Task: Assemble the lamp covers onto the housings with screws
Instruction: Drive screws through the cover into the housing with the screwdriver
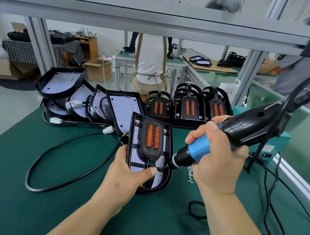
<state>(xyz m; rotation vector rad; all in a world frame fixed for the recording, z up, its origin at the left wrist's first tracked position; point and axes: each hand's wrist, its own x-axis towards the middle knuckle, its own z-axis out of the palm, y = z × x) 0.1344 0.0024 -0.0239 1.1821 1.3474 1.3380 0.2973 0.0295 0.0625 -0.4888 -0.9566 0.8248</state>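
Observation:
A black lamp housing [165,184] lies on the green mat in front of me, with a black cover [153,135] bearing two orange lenses set into it. My left hand [128,172] grips the housing's left edge, thumb pressed on the cover's lower stem. My right hand [219,158] holds a blue and black electric screwdriver [199,148]. Its bit touches the cover just right of my thumb. A small pile of screws [190,175] lies beside the housing under my right hand.
Several open housings [61,83] with white LED boards lean in a row at the back left, their black cables [56,158] looping over the mat. Stacks of covers [187,108] stand at the back right. A teal power box [269,149] sits right. People work beyond the bench.

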